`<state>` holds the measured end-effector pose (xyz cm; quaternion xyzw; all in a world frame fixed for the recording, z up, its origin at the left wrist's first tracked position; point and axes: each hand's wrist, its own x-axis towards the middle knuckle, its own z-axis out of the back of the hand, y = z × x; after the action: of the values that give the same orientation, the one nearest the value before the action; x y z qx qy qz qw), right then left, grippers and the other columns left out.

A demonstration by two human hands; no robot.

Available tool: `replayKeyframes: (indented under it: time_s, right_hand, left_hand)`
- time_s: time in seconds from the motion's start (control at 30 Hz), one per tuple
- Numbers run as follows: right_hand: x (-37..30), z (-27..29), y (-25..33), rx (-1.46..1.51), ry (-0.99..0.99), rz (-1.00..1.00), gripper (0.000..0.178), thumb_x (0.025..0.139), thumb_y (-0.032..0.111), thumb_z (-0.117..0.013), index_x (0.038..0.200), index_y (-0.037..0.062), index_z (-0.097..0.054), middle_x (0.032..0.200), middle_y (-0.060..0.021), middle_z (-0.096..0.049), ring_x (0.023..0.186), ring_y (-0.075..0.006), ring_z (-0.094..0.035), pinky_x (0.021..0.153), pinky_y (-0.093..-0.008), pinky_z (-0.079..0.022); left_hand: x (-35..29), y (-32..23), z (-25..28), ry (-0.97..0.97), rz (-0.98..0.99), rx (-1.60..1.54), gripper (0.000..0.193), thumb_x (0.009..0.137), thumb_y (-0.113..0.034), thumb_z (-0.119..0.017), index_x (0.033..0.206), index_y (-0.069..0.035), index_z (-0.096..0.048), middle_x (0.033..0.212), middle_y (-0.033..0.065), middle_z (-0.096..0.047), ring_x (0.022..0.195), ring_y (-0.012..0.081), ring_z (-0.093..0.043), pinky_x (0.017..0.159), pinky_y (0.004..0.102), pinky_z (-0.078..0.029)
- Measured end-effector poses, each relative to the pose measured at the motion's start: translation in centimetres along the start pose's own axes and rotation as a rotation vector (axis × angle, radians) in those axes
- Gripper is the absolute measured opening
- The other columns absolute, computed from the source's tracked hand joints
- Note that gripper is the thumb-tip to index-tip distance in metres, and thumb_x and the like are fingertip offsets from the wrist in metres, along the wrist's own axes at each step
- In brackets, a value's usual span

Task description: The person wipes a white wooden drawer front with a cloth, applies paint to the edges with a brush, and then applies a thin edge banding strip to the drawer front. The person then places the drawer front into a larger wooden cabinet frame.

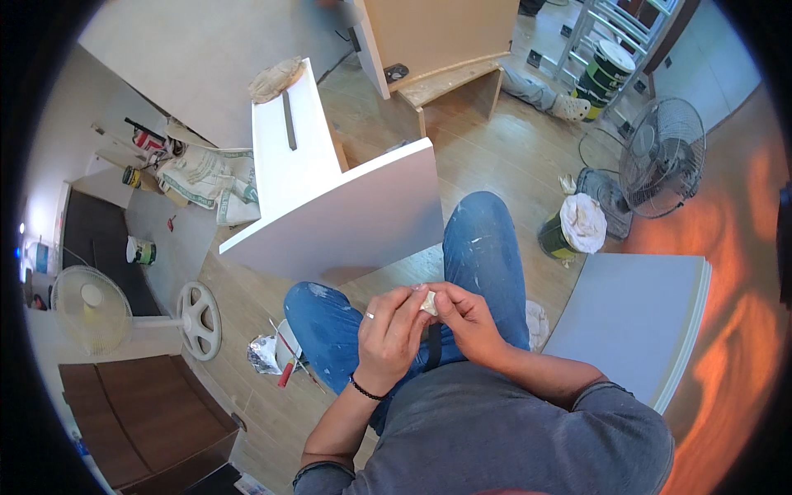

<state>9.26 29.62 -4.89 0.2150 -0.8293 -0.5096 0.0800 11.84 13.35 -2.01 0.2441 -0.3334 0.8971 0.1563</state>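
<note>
Above my lap, both hands meet around a small whitish piece point(429, 303), whose exact kind I cannot make out. My left hand point(389, 334) is closed with its fingertips on the piece. My right hand point(469, 323) pinches it from the other side, the thumb pressed against it. Just beyond my knees stands a white panel point(355, 214), joined to a white board point(285, 157) that reaches away from me. On that board lie a dark flat strip point(289, 120) and a dusty beige cloth or glove point(276, 80).
Left of my knee are a foil-like packet point(264, 353) and a red-handled tool point(286, 373). A standing fan point(89, 299) is farther left, another fan point(662, 157) to the right. A cloth-topped bucket point(582, 223) stands near stacked pale panels point(631, 313). Someone's leg point(530, 89) shows beyond.
</note>
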Motion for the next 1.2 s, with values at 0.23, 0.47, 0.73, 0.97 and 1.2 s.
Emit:
replayKeyframes:
  time_s: [0.23,0.47,0.73,0.97,1.2]
  right_hand:
    - [0.4,3.9,2.2,-0.27,0.047,0.148,0.035,0.098,0.004,-0.07,0.132,-0.0054,-0.064,0.109,-0.0048,-0.065,0.098,-0.0112,-0.064,0.083,-0.0257,-0.053]
    - [-0.8,16.4,2.5,-0.202,-0.539,0.183,0.027,0.095,0.008,-0.074,0.12,-0.0009,-0.071,0.101,-0.0093,-0.073,0.087,-0.0122,-0.069,0.072,-0.0283,-0.058]
    - [-8.1,41.8,-7.4,-0.813,-1.066,-0.176,0.017,0.088,0.003,-0.074,0.102,-0.0058,-0.077,0.09,-0.0134,-0.077,0.074,-0.0172,-0.073,0.061,-0.0304,-0.057]
    - [-12.5,52.0,-9.6,-1.279,-1.205,-0.246,0.031,0.086,0.006,-0.07,0.114,-0.0048,-0.074,0.094,-0.0212,-0.076,0.082,-0.0345,-0.075,0.073,-0.0432,-0.059]
    - [-7.0,42.4,-4.6,-0.948,-1.011,-0.033,0.022,0.102,0.016,-0.063,0.106,-0.0034,-0.071,0.08,-0.0104,-0.071,0.069,-0.0164,-0.069,0.062,-0.0308,-0.056]
  left_hand:
    - [1.3,-1.7,-0.1,0.071,0.067,-0.228,0.05,0.084,0.001,-0.078,0.133,-0.003,-0.067,0.119,0.0158,-0.069,0.1,0.0335,-0.069,0.085,0.0396,-0.057]
    - [1.2,-0.1,-1.2,0.174,0.029,-0.326,0.041,0.085,-0.005,-0.08,0.125,-0.006,-0.071,0.1,0.0117,-0.075,0.09,0.0271,-0.072,0.081,0.0359,-0.057]
    - [-1.1,2.8,0.0,0.157,0.301,-0.369,0.043,0.091,0.012,-0.053,0.127,-0.006,-0.068,0.105,0.0134,-0.072,0.092,0.0267,-0.071,0.08,0.0358,-0.057]
    - [-4.3,5.2,1.2,0.115,0.342,-0.194,0.033,0.097,0.003,-0.054,0.125,-0.005,-0.067,0.11,0.0137,-0.072,0.094,0.0271,-0.072,0.086,0.0354,-0.057]
    - [-3.0,5.4,11.2,-0.449,0.441,-0.365,0.021,0.106,-0.017,-0.061,0.114,-0.001,-0.07,0.101,0.0077,-0.074,0.088,0.0159,-0.067,0.081,0.0305,-0.054]
